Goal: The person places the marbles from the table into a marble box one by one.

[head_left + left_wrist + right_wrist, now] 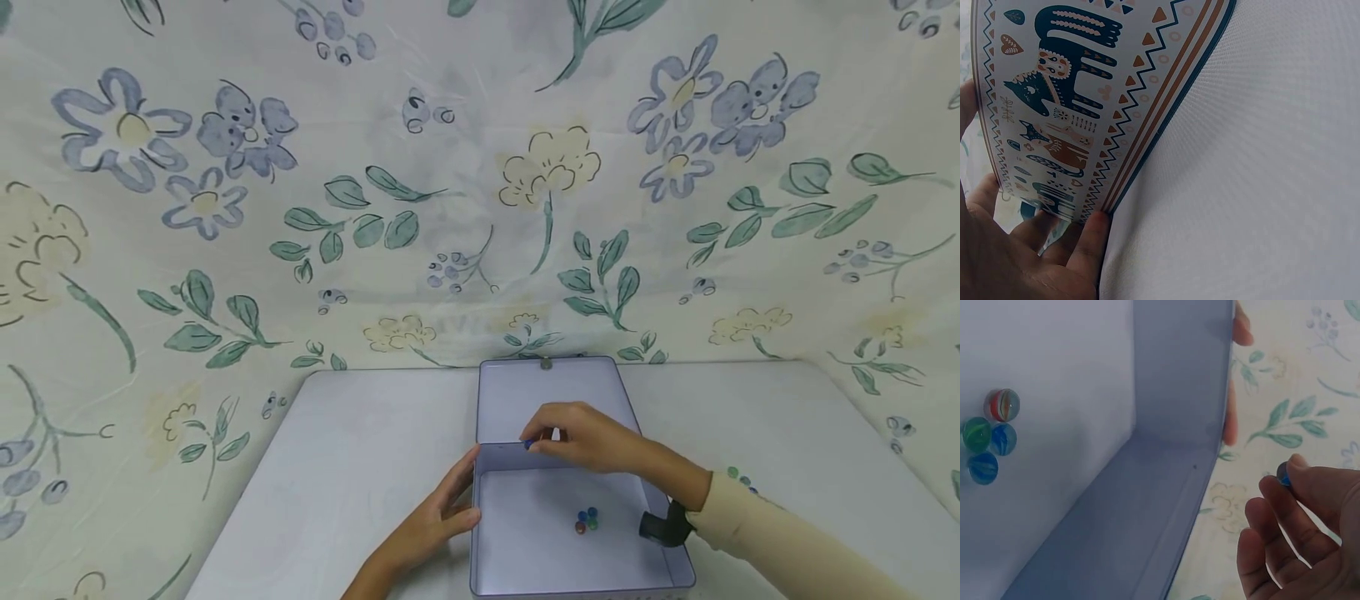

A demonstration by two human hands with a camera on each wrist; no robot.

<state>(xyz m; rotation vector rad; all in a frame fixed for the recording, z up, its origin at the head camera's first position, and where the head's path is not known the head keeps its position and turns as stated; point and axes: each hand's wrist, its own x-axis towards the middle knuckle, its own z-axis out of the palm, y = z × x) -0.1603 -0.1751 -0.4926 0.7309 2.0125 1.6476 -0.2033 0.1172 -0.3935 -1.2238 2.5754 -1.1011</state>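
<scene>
My right hand [588, 437] pinches a blue marble [1283, 474] between thumb and index finger, above the hinge edge of a lilac metal box [525, 550]. The box stands with its lid [551, 400] laid back. On its floor lies a small cluster: a red-striped marble [1004, 405], a green marble [977, 434] and two blue marbles [984, 468]. My left hand [431, 525] rests against the outside of the left wall, fingers extended. In the left wrist view, its fingers touch the printed side [1060, 125] of the box, decorated with animals.
Several more marbles [742, 479] lie on the white tabletop [360, 450] right of the box, partly hidden by my right sleeve [757, 517]. A floral cloth [465, 167] hangs behind the table and along its sides.
</scene>
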